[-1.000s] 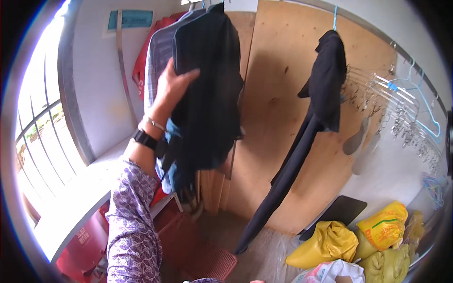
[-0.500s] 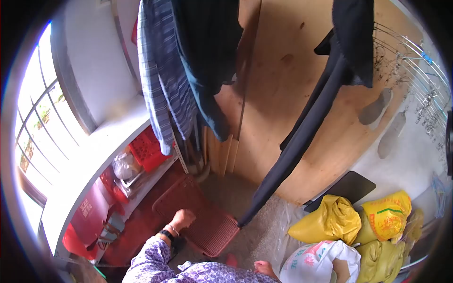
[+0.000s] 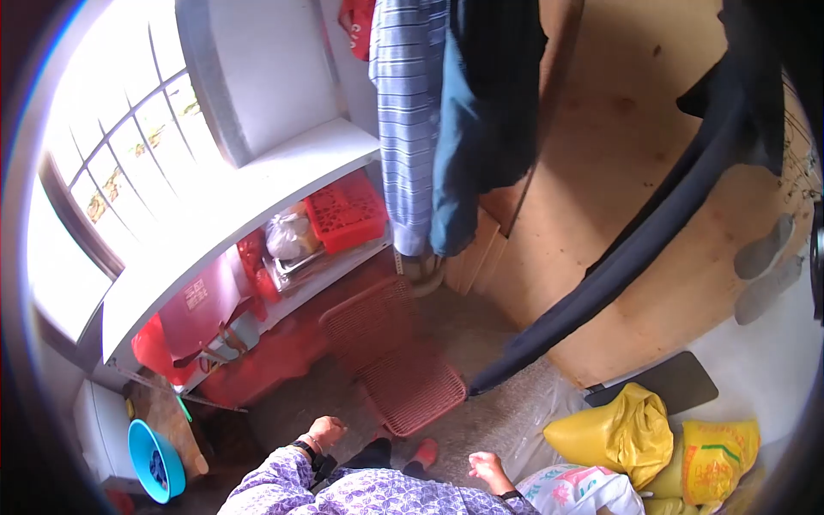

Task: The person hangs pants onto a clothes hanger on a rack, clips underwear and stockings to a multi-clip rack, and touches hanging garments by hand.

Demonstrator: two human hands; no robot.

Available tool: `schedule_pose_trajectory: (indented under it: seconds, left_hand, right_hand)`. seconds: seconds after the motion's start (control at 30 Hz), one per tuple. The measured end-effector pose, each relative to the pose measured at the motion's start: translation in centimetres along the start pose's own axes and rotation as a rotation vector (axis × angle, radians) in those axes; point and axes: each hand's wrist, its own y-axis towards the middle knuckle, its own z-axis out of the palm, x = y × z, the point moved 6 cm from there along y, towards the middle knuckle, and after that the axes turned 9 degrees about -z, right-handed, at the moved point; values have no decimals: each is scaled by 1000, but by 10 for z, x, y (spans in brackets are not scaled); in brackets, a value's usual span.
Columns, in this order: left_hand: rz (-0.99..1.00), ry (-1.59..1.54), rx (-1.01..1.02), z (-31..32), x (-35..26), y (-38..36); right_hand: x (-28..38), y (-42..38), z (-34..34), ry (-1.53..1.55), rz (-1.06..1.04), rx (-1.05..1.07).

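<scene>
My left hand (image 3: 324, 433) is loosely curled, with nothing visible in it, low in the head view in front of my patterned sleeve. A red slatted plastic chair (image 3: 416, 399) is the thing nearest to it, a short gap away to the upper right. On the right side of my body, my right hand (image 3: 487, 470) is also curled with nothing seen in it. Just beside that hand lies a white printed sack (image 3: 571, 491).
Yellow sacks (image 3: 614, 429) lie at the lower right. A white shelf unit (image 3: 283, 167) under the window holds a red basket (image 3: 348, 210). Hanging clothes (image 3: 408, 129) and dark trousers (image 3: 635, 249) come down ahead. A turquoise basin (image 3: 154, 459) stands lower left.
The view has swung left, bringing the basin into sight. My left hand has come back from over the chair toward my body. More of my right hand shows, raised slightly.
</scene>
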Motion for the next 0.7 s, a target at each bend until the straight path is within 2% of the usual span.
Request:
schedule_pose_trajectory:
  seconds: [0.1,0.27,0.4,0.53,0.6,0.63,0.7]
  left_hand:
    - [-19,-53,5,3,5,-8]
    - [-28,-67,44,12,15,3]
    - [-40,-106,40,6,21,14]
    - [-48,-291,61,-2,46,39]
    - [-51,-209,-30,-33,32,7]
    - [-16,-180,-21,-30,52,29]
    - [-84,-167,-43,-34,77,44]
  right_hand:
    - [29,16,-7,55,-94,-19]
    - [64,24,-3,87,-113,-42]
    - [59,26,24,43,-60,-14]
    - [52,17,63,-22,-63,71]
    - [54,13,86,-110,-54,167]
    - [56,13,98,-109,-79,206]
    - [67,17,117,-156,-100,226]
